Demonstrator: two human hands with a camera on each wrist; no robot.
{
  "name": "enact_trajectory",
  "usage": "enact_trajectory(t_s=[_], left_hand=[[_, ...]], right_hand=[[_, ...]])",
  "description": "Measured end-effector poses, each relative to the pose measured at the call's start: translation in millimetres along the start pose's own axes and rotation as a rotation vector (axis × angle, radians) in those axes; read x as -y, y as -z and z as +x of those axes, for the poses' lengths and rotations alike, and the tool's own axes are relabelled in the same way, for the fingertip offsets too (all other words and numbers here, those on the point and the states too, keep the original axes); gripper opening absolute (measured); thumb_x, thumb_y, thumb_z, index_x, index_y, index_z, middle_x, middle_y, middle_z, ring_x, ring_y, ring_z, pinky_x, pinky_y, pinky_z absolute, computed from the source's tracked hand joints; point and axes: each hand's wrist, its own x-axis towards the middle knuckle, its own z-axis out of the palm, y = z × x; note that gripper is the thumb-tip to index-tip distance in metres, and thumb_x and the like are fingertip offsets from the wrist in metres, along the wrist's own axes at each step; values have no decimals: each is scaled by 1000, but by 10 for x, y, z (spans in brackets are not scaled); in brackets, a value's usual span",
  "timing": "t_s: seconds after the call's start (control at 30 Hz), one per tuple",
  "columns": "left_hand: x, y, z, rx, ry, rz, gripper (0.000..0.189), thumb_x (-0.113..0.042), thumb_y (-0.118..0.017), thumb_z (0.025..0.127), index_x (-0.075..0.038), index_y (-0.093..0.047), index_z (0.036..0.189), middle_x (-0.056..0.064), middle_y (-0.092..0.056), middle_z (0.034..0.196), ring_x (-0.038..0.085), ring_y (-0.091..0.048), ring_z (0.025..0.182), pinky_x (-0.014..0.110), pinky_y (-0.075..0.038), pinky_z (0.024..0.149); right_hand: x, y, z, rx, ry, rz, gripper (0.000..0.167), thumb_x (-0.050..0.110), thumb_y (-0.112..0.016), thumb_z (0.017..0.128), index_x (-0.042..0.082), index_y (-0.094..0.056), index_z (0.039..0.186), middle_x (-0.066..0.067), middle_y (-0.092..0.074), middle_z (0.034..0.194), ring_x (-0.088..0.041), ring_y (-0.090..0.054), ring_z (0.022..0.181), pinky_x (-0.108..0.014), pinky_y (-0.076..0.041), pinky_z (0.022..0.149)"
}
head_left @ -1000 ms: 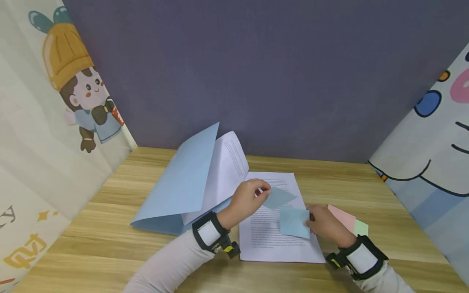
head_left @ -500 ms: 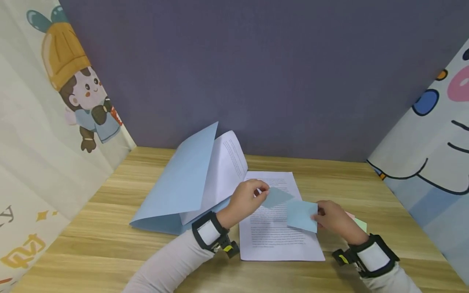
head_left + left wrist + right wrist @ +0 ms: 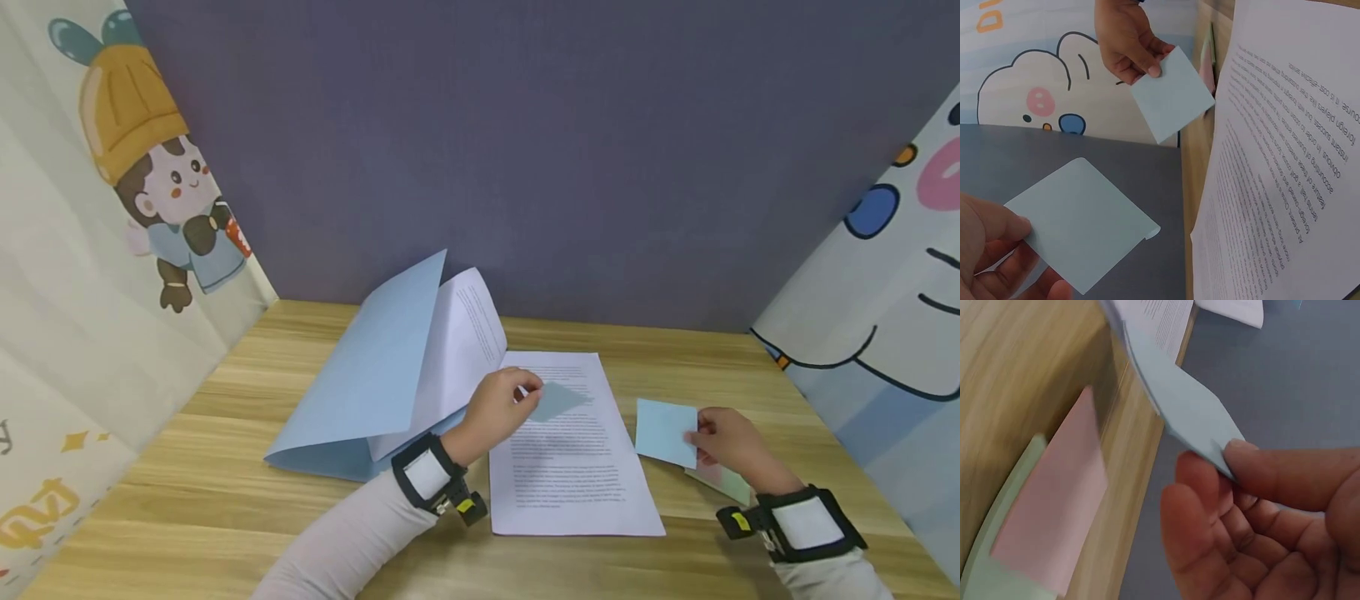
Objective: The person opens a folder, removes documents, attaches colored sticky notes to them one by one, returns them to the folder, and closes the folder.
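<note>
My left hand (image 3: 493, 414) pinches a single light blue sticky note (image 3: 1085, 225) by one corner, above the upper part of a printed page (image 3: 573, 492). The note's far corner curls over in the left wrist view. Between thumb and fingers of my right hand (image 3: 733, 442) is a thin pad of light blue sticky notes (image 3: 663, 432), held by its edge just right of the page. Under that hand, a pink sticky note pad (image 3: 1060, 494) lies on a green sticky note pad (image 3: 997, 512), partly hidden from the head camera.
A light blue folder (image 3: 375, 358) stands half open left of the page, with printed sheets (image 3: 467, 333) bulging out of it. The wooden table (image 3: 225, 517) ends at a dark panel (image 3: 600, 167) behind. Cartoon-printed curtains (image 3: 60, 250) flank both sides.
My right hand has moved right with the blue pad, from over the page to above the pink and green pads. The left hand with its note has barely shifted.
</note>
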Motion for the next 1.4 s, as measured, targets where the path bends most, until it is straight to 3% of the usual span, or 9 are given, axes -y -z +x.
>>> enact_trajectory(t_s=[0.33,0.57,0.77,1.07,1.4], left_hand=[[44,-9,-7,8,32,12,13,-10,-60,84,-5,-68,92,5,-66,89,13,-59,77,16,-46,65],[70,-31,-19,11,29,-3,12,-9,-59,84,-5,-68,91,5,-66,89,13,-59,78,16,-46,65],[83,-44,-24,-2,31,2,12,-9,-60,83,-5,-68,90,4,-66,87,11,-58,76,16,-46,65],[104,-69,-20,-13,33,34,12,-11,-60,83,-7,-68,90,3,-66,87,10,-58,76,14,-46,64],[95,-87,-34,-48,-17,171,13,-16,-59,85,-10,-68,92,-1,-65,87,9,-59,75,13,-45,64]], right_hand=[[-244,109,25,3,-67,40,17,9,-53,86,-4,-51,75,-4,-50,62,-16,-50,59,-30,-48,56],[-413,160,33,17,-129,85,39,15,-57,84,-18,-50,102,-15,-61,80,-16,-58,67,-33,-51,60],[-471,152,40,26,-155,68,38,15,-55,85,-17,-49,104,-16,-61,82,-16,-57,67,-32,-51,60],[-289,56,43,49,-108,88,33,17,-49,88,-11,-54,104,-10,-61,83,-15,-56,69,-29,-49,60],[90,-113,122,72,-5,228,34,15,-50,90,-14,-52,108,-20,-61,92,-17,-60,73,-31,-52,65]])
